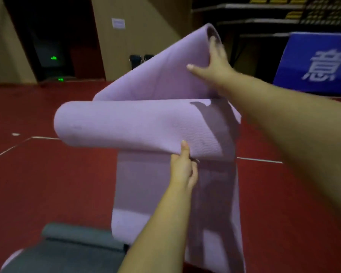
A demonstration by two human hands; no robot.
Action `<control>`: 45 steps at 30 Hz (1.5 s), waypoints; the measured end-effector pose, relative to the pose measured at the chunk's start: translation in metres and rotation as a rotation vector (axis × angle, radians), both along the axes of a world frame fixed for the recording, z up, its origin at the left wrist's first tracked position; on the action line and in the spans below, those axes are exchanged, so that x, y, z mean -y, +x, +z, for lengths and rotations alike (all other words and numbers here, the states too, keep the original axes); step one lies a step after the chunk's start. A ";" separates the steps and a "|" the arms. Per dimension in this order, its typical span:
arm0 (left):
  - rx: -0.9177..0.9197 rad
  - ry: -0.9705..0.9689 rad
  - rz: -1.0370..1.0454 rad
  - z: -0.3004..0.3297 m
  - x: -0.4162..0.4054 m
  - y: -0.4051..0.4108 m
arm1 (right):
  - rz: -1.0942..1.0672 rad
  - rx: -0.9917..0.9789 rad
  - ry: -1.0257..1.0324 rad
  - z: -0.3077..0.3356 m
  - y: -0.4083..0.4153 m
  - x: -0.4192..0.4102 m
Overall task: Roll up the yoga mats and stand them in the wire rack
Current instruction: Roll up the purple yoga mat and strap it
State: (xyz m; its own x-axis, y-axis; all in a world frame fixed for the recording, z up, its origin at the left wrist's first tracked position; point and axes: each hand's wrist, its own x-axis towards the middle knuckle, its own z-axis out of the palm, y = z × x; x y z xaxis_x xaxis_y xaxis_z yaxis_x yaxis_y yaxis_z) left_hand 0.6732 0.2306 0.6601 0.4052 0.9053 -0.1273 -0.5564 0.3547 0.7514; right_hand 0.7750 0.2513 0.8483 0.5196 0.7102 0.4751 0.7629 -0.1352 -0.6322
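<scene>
purple yoga mat [146,123] held up off red floor [47,184], partly rolled, loose tail hanging down. left hand [182,170] pinches lower roll's edge, thumb on top. right hand [215,64] grips raised upper fold. grey mat [77,245] lies partly rolled on floor, bottom left.

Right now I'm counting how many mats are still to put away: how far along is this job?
Early. Nothing is racked; no wire rack is in view. In hand: the purple yoga mat, lifted off the red floor, loosely curled, not tightly rolled. The right hand grips its far end and the left hand pinches the near fold. Left: roll it tightly, then deal with the partly rolled grey mat lying on the floor.
</scene>
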 end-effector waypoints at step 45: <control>-1.744 1.488 -1.082 -0.608 0.598 -0.493 | 0.471 -0.101 -1.616 -0.777 -0.410 0.721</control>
